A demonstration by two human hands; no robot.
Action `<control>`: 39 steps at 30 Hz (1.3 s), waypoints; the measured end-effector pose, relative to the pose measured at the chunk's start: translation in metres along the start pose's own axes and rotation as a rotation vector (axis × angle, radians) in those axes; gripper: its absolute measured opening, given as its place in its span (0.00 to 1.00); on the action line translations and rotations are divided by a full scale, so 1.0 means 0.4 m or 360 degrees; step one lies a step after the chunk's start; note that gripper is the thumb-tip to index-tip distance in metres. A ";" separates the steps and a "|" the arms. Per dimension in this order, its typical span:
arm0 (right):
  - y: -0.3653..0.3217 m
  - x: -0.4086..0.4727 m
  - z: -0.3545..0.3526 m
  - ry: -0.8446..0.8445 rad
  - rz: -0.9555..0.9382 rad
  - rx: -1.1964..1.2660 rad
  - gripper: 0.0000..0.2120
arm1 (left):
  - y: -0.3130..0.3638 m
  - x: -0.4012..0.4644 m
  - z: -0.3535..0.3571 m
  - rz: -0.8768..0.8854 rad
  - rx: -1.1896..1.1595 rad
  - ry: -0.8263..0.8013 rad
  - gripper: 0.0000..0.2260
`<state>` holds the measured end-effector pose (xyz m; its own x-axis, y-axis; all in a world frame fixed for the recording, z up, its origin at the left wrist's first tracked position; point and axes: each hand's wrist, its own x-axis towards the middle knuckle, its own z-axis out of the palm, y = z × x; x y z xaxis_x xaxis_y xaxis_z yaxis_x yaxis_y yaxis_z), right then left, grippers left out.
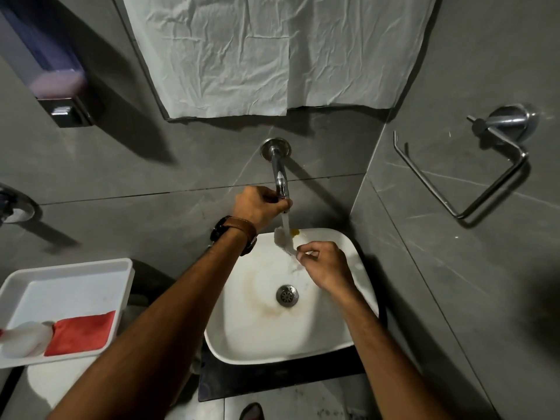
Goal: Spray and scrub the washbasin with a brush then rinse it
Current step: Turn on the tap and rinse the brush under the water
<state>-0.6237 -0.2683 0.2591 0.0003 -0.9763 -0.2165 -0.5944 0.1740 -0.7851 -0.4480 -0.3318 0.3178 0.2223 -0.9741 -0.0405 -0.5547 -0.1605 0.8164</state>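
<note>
Two bare hands work over the white, rounded-square ceramic washbasin (pixel 291 338). My left hand (pixel 257 207) is closed around the end of the chrome wall tap (pixel 280 177), and a thin stream of water (pixel 285 221) falls just beneath that grip. My right hand (pixel 324 266) sits below and to the right of the stream, thumb and fingers pinched on something small and pale; I cannot tell what it is, and I see no brush. A yellow speck (pixel 294 232) lies on the far rim.

This looks like rinsing. To do it well I would keep the flow gentle and sweep water toward the brownish stain (pixel 263 301) ringing the metal drain (pixel 287 295).

Room is tight: the grey tiled wall (pixel 454 268) stands close beside my right grip, with a chrome towel ring (pixel 460 177) above. Beyond my left forearm a white plastic tray (pixel 72 280) holds a red cloth (pixel 81 331) and a white bottle (pixel 24 341), well apart from the basin.
</note>
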 end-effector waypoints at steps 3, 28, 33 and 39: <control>0.001 0.003 -0.003 0.0042 -0.0051 0.0024 0.07 | -0.003 0.000 0.005 0.0021 -0.0023 -0.0007 0.12; 0.046 -0.018 0.014 -0.0106 0.0175 0.0516 0.08 | -0.010 0.004 0.012 0.0007 -0.0115 -0.0163 0.20; 0.049 -0.022 0.017 -0.0087 0.0185 0.0556 0.07 | -0.003 0.002 0.014 -0.0080 -0.0150 -0.0062 0.19; 0.078 -0.043 0.020 -0.0073 0.0100 0.0348 0.09 | 0.016 -0.016 0.050 -0.0152 -0.0030 0.0275 0.20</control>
<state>-0.6357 -0.2449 0.2339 0.0081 -0.9566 -0.2914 -0.4059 0.2632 -0.8752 -0.4691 -0.3299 0.3118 0.4083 -0.9126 -0.0201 -0.5100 -0.2463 0.8242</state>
